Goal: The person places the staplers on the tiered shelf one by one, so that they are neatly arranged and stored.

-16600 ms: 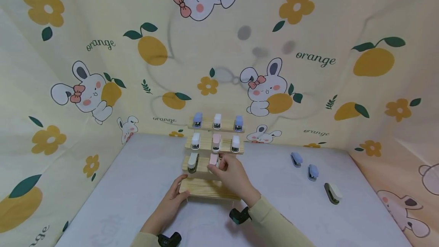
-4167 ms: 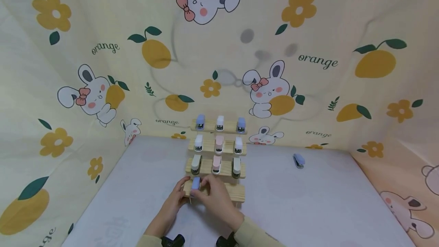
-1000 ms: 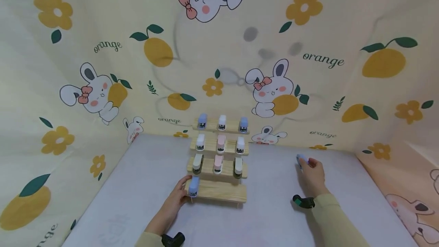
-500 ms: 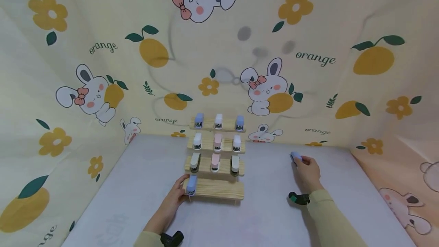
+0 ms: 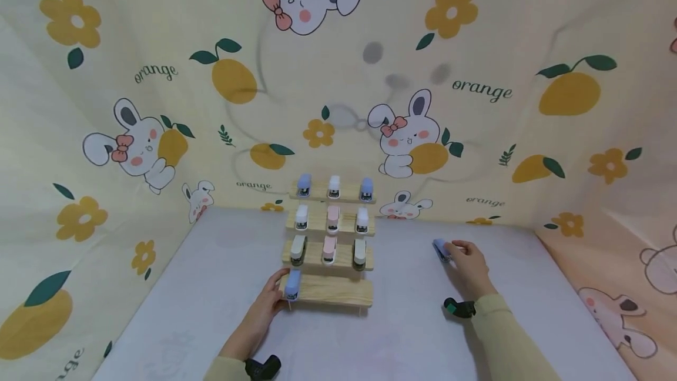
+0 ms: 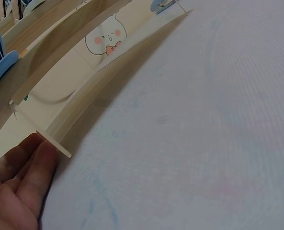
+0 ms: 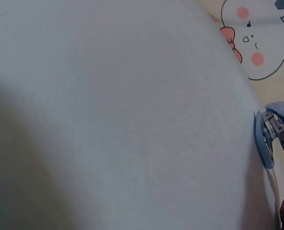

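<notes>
A wooden four-tier rack [image 5: 338, 291] stands on the white table, seen in the head view. My left hand [image 5: 262, 306] grips the left end of its lowest shelf; in the left wrist view its fingers [image 6: 42, 163] touch the rack's end support. Close by, a blue mini stapler [image 5: 292, 285] stands at the left of that shelf. Off to the rack's right, my right hand [image 5: 471, 268] pinches another blue mini stapler [image 5: 440, 249]. The right wrist view shows part of this stapler [image 7: 262, 141] at its right edge, with little of the hand visible.
Pink staplers [image 5: 329, 249], white staplers [image 5: 301, 216], grey-white staplers [image 5: 298, 249] and blue staplers [image 5: 367, 189] fill the three upper shelves. A patterned curtain [image 5: 338, 75] rises behind and beside the table. Both wrists wear black cameras.
A blue stapler was set at the lowest shelf's left. My right hand then reached right, took hold of the other blue stapler, and has moved it slightly left. The left hand stays on the rack.
</notes>
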A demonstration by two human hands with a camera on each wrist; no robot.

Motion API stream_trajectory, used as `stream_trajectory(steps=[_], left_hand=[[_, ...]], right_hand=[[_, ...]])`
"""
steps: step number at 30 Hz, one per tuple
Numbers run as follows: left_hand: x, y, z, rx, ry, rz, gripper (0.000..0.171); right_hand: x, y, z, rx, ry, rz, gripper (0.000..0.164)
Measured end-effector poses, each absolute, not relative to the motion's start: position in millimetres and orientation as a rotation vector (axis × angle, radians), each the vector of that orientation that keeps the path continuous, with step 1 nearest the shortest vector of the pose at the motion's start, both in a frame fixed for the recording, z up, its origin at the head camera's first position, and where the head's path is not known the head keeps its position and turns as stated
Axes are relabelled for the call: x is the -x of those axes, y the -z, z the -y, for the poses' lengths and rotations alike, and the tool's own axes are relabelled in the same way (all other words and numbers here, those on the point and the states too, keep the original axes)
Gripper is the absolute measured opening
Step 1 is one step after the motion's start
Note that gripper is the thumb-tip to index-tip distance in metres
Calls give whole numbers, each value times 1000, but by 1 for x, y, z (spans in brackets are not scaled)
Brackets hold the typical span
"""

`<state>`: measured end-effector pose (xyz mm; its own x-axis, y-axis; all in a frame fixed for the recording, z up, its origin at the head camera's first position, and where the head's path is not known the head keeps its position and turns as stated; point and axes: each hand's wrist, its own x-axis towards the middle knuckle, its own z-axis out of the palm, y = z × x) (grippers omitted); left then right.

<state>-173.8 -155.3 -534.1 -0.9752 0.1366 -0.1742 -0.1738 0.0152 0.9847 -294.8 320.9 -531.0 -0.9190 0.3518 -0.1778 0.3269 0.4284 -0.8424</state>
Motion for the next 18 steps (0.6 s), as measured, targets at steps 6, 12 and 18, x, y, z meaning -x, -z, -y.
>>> stream_trajectory(steps=[6, 12, 18], left_hand=[[176, 533, 156, 56, -2055, -2065, 58], [174, 532, 154, 51, -2050, -2064, 59], [175, 530, 153, 49, -2075, -2045, 58]], right_hand=[[295, 529, -320, 565, -1551, 2684, 70], [294, 523, -324, 467, -1594, 2789, 63], [294, 524, -327, 402, -1611, 2832, 63]])
